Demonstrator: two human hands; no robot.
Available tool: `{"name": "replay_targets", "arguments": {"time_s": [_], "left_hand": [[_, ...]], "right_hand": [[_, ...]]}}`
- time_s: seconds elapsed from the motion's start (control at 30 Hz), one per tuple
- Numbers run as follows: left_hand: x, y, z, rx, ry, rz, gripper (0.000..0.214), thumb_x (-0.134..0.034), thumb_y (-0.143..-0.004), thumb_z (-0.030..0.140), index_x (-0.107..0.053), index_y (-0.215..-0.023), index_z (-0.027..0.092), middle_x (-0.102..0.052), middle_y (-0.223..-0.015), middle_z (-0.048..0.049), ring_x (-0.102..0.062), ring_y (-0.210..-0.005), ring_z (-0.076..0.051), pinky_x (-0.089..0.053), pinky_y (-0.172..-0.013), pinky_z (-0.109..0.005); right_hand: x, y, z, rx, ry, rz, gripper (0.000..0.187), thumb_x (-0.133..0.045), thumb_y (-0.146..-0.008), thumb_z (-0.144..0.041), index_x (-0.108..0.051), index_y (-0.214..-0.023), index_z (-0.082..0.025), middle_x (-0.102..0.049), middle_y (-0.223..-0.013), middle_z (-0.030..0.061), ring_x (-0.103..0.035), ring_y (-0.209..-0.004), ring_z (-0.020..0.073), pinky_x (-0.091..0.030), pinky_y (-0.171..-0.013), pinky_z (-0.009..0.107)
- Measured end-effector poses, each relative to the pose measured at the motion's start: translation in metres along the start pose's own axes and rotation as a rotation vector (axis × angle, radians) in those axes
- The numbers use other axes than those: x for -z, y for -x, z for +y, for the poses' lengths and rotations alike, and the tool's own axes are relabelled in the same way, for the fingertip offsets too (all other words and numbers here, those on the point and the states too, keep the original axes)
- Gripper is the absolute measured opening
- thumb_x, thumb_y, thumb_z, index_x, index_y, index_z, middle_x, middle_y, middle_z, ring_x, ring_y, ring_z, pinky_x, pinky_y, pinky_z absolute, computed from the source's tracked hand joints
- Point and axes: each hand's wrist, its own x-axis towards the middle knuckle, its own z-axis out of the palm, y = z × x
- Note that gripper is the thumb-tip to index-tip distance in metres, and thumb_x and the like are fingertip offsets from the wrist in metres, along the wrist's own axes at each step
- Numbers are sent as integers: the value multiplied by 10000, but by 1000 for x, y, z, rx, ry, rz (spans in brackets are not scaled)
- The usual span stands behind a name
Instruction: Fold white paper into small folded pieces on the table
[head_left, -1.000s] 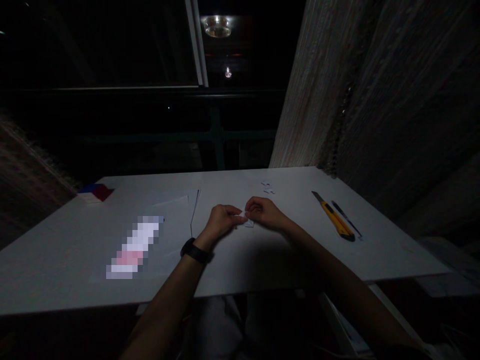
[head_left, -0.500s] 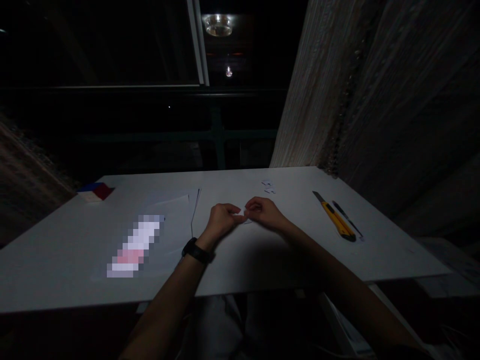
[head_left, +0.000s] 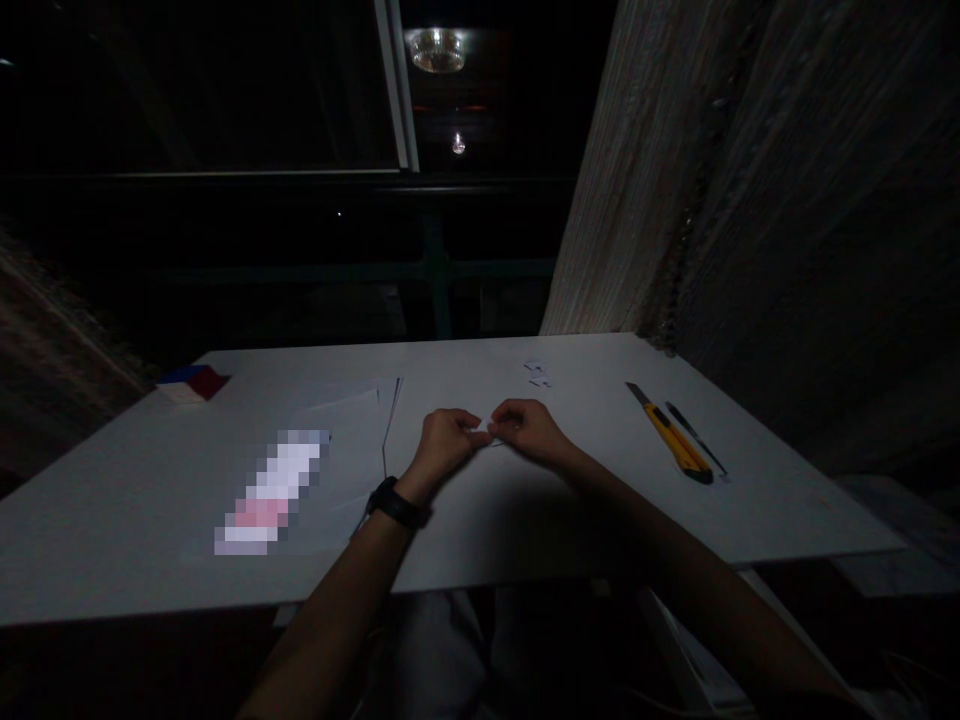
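Both hands meet over the middle of the white table [head_left: 465, 560]. Between their fingertips is a small piece of white paper [head_left: 484, 425], mostly covered by the fingers. My left hand [head_left: 446, 438], with a dark watch [head_left: 396, 503] at the wrist, pinches the paper from the left. From the other side my right hand [head_left: 529, 430] pinches it with thumb and forefinger. Just beyond the hands lie several small paper pieces with dark marks [head_left: 538, 374].
To the right lie a yellow utility knife [head_left: 671, 435], blade out, and a thin dark pen-like tool [head_left: 696, 437]. Sheets of paper [head_left: 356, 430] lie on the left, beside a blurred-out bright patch [head_left: 277, 490]. A coloured cube [head_left: 191, 383] sits at the far left; a curtain [head_left: 592, 200] hangs behind.
The right hand has shifted very slightly, its fingers a little lower around the paper. Otherwise almost nothing has moved.
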Motion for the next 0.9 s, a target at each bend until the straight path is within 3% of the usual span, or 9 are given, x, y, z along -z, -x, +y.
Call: {"name": "replay_targets", "arguments": {"time_s": [0.13, 0.27, 0.33, 0.5, 0.63, 0.73, 0.9], "left_hand": [[-1, 0, -1, 78, 123, -16, 376, -793, -470, 349, -690, -753, 124, -635, -593, -36, -578, -568, -159, -420, -528, -253], [2, 3, 4, 171, 503, -237, 384, -784, -522, 343, -675, -786, 87, -659, -653, -71, -616, -603, -163, -457, -544, -247], [5, 5, 8, 214, 667, -290, 333, -761, -580, 337, -670, -768, 78, -670, -721, -97, -647, -691, -185, -488, -599, -252], [7, 5, 13, 326, 846, -213, 182, -738, -643, 221, -645, -681, 68, -656, -684, -84, -661, -715, -180, -525, -682, -249], [5, 2, 13, 379, 920, -121, 113, -717, -663, 146, -638, -675, 65, -658, -719, -82, -655, -712, -152, -530, -706, -226], [4, 1, 12, 373, 935, -51, 126, -721, -659, 154, -635, -655, 63, -643, -682, -67, -644, -688, -134, -531, -704, -227], [0, 1, 11, 300, 866, -4, 237, -772, -582, 261, -647, -648, 71, -632, -639, -46, -627, -665, -134, -530, -679, -257]], "right_hand": [[1, 0, -1, 3, 1, 24, 157, -643, -653, -277, -655, -750, -154, -653, -669, 23, -580, -614, 137, -439, -593, 252], [3, -1, -2, 14, -3, 65, 151, -633, -672, -278, -660, -756, -156, -666, -697, 36, -592, -633, 147, -456, -616, 268], [3, -2, -2, 13, -28, 75, 153, -621, -691, -290, -659, -756, -157, -669, -711, 43, -605, -656, 156, -468, -635, 279], [3, 1, -6, 27, -72, 107, 244, -613, -711, -298, -629, -919, -172, -662, -793, 47, -620, -715, 163, -489, -660, 287], [2, 5, -14, 185, 125, 237, 171, -594, -737, -258, -634, -893, -200, -635, -949, 58, -577, -904, 189, -447, -830, 346], [-1, 8, -16, 252, 286, 287, 132, -600, -739, -236, -661, -854, -212, -582, -1073, 80, -510, -1037, 224, -382, -923, 394], [-7, 8, -10, 224, 291, 240, 187, -575, -761, -242, -654, -928, -208, -532, -1127, 90, -508, -1031, 211, -400, -903, 372]]}}
